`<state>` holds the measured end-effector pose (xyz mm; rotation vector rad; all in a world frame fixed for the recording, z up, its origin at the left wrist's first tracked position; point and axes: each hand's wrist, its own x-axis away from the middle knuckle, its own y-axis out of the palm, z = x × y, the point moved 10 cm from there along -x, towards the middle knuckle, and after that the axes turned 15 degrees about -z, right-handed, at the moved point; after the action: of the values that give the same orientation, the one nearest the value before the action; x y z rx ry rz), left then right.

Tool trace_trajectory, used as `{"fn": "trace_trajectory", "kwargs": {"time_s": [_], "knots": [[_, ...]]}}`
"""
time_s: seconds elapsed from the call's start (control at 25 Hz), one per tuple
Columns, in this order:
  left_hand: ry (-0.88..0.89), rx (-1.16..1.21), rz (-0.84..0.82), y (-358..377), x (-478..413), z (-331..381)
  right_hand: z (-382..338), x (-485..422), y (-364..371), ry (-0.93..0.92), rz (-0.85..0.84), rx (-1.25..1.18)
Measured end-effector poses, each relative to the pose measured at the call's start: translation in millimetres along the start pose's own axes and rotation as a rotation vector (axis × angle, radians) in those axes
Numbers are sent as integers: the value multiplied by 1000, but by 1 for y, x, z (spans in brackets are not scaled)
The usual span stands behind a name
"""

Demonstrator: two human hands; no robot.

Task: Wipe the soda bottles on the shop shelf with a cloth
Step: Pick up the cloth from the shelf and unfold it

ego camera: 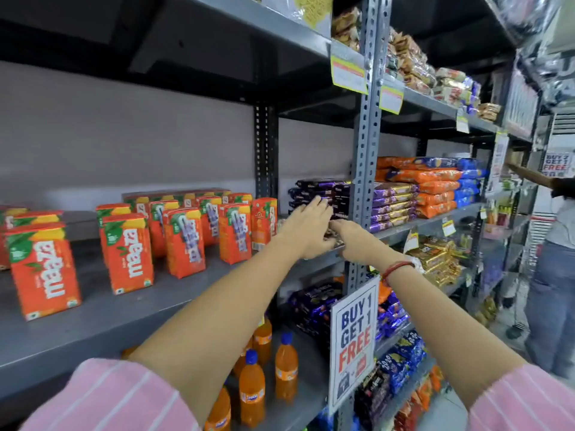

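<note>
Several orange soda bottles [252,387] with blue caps stand on the lower shelf, below my forearms. No cloth is in sight. Both hands are up on the middle shelf, well above the bottles. My left hand [306,227] lies with its fingers spread against a stack of dark purple snack packets [314,189]. My right hand [353,241] is beside it at the shelf edge, its fingers curled on a dark packet [334,242] between the two hands. I wear a red thread on my right wrist.
Orange Maaza juice cartons [130,253] stand on the grey middle shelf [102,321] to the left. A "Buy 1 Get 1 Free" sign [354,340] hangs from the upright post. Biscuit packs fill the right-hand shelves. Another person [557,275] stands at the far right.
</note>
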<state>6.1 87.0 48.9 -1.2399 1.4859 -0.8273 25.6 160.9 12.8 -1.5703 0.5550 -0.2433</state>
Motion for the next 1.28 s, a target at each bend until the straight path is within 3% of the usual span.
{"fn": "trace_trajectory", "kwargs": {"time_s": [0.08,0.2,0.4,0.6,0.72,0.8,0.84,0.92,1.04,1.16,1.28], "knots": [[-21,73,-177,28,-12,2,-2,-8,16,-5,-96,105],[-105,138,-285,57,-22,-11,-3,-9,25,42,-149,186],[-142,126,-251,64,-22,-18,5,-7,22,138,-87,215],[-139,162,-175,45,-14,-18,9,9,8,164,81,103],[-135,247,-121,25,-1,-13,20,49,-10,212,509,-306],[-141,310,-100,16,12,-6,34,86,6,324,770,-735],[-153,320,-82,11,20,-2,41,94,28,393,809,-1014],[-185,331,-35,6,39,9,33,90,84,463,712,-1573],[-190,335,-17,11,69,33,-3,73,131,281,457,-2080],[-133,383,-31,35,104,59,-27,84,150,122,465,-2314],[-74,489,-24,60,139,72,-47,114,162,156,461,-2304]]}}
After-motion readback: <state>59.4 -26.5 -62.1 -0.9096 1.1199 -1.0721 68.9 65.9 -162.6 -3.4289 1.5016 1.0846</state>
